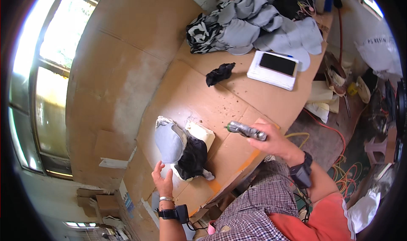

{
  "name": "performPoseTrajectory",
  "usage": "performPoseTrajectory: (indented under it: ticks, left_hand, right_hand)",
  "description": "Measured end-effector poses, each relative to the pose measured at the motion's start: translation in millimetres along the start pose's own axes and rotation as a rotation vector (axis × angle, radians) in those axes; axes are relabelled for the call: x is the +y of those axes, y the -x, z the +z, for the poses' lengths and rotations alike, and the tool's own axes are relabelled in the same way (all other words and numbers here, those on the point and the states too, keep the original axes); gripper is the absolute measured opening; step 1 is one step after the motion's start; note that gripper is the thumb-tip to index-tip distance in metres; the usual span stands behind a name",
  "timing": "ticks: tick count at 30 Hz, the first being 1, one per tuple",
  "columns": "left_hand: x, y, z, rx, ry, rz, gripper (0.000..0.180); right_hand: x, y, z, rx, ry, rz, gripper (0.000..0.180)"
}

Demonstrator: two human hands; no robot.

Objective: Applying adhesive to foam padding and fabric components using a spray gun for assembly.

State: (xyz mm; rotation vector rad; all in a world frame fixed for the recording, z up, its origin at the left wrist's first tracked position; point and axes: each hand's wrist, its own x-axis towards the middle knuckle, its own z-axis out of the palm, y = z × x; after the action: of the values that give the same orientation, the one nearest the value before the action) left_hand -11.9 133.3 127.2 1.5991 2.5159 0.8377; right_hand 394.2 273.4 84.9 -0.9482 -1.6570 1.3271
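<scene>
Right fingers (263, 127) wrapped around metallic tool (246, 130); left fingers (158, 169) spread near six-o'clock edge of grey piece (168, 141), seemingly mid-work; grey pile (239, 31) at one o'clock, apparently unworked.

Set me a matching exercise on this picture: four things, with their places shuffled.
Things
1. smartphone
2. silver cylindrical tool
3. heap of grey cut pieces
4. pale grey rounded pad

Places
A. at the far end of the cardboard-covered table
B. gripped in the right hand
C. next to the left hand
D. on a white paper stack

Pairs: 1-D; 2-B; 3-A; 4-C
</scene>
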Motion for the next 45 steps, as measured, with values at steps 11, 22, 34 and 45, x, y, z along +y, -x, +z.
performPoseTrajectory:
  ticks: [11, 22, 34, 45]
  left_hand:
    - [17.2, -13.9, 19.8, -0.152, -0.544, 0.125, 0.060]
    - [5.0, -4.0, 14.4, -0.238, -0.515, 0.156, 0.067]
    - [-37.0, 43.9, -33.5, -0.048, -0.164, 0.085, 0.054]
    - [-69.2, 103.8, -61.3, 0.191, 0.063, -0.124, 0.039]
  right_hand:
    - [-62.0, 139.3, -53.2, -0.146, 0.149, -0.203, 0.055]
    - [-61.5, 167.1, -72.9, -0.191, -0.279, -0.200, 0.052]
    - [-91.1, 184.3, -78.2, -0.238, -0.189, -0.209, 0.055]
    - [-166.3, 170.8, -20.1, -0.446, 0.076, -0.322, 0.058]
